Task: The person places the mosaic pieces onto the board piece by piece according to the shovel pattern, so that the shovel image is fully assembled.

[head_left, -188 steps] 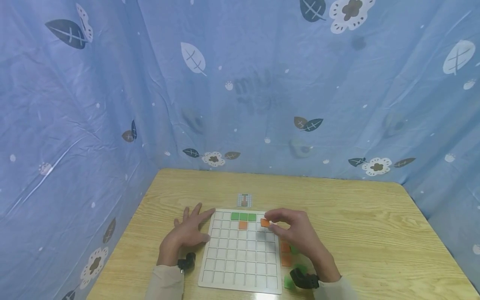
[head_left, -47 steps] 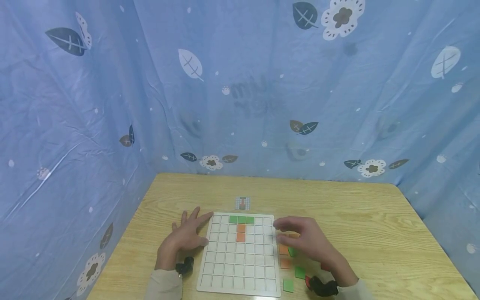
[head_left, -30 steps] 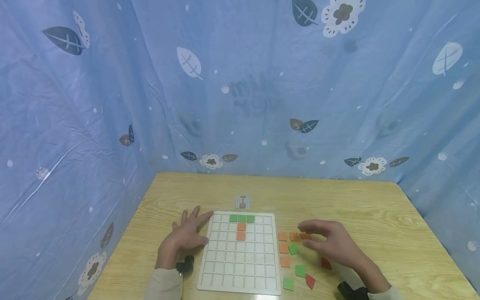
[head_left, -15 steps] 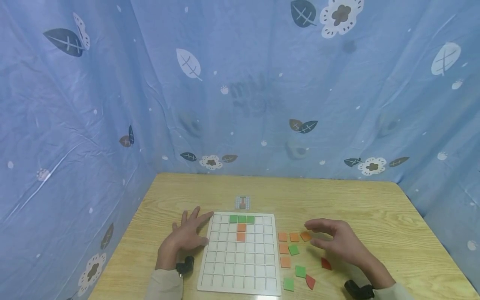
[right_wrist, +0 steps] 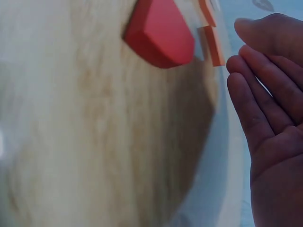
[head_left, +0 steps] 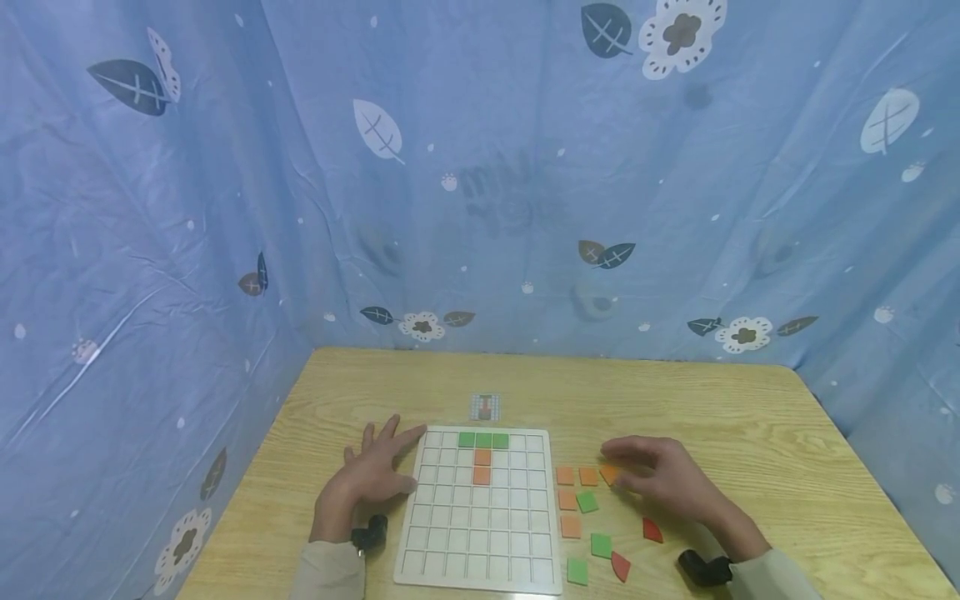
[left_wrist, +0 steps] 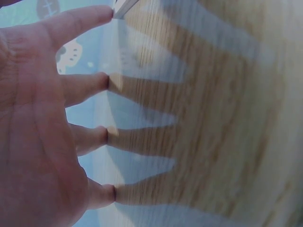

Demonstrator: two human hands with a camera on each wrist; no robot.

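A white gridded board (head_left: 437, 540) lies on the table, with a row of green tiles (head_left: 483, 440) at its far edge and two orange tiles (head_left: 482, 476) in a column below the middle one. My left hand (head_left: 369, 473) rests at the board's left side, fingers spread, index fingertip and thumb at the edge; the left wrist view shows its fingertips on the table. My right hand (head_left: 669, 477) is over the right side, thumb and fingers apart, beside a loose orange tile (head_left: 609, 475) they partly cover. In the right wrist view, nothing is in its grasp.
Right of the board lie several more orange tiles (head_left: 570, 527), green tiles (head_left: 601, 546) and two red quarter-round pieces (head_left: 652, 530). A small card with a printed grid pattern (head_left: 485, 407) sits behind the board. Blue patterned curtain (head_left: 525, 208) encloses the table's back and sides.
Earlier my right hand held an orange tile above the board; a second orange tile now sits there. That hand then moved right, and lately slightly left over the loose orange tile. Left hand stayed.
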